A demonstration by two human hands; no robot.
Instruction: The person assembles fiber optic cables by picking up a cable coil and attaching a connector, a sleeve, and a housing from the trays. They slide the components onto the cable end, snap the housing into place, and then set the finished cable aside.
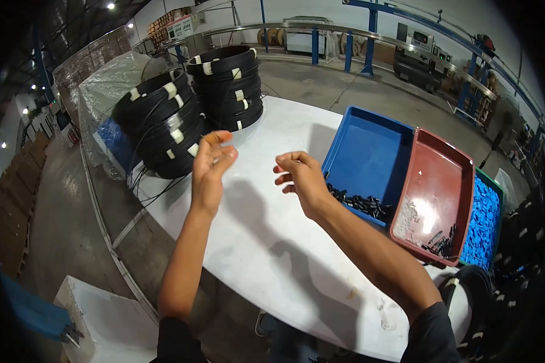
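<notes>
L hand is held above the desk, nr the L coil stack; fingers are half curled, thumb apart, nothing seen gripped. Whether the stack is touched can't be told for sure. R hand is held opp., just L of the blue tray, fingers loosely bent w/ thumb apart; nothing is seen in it either.

Coils are piled in 2 stacks at the desk's far L, the R coil stack set further back, all bound w/ white tape. Wt. is judged mod. per coil, heavy per stack; springy, smooth, prob. a bit slippery, not fragile. Best held at taped spots on opp. sides, so turns are kept tog.

Black clips are heaped at the blue tray's near end: prob. light, stiff, best pinched singly. Blue pcs are seen past the red tray.
</notes>
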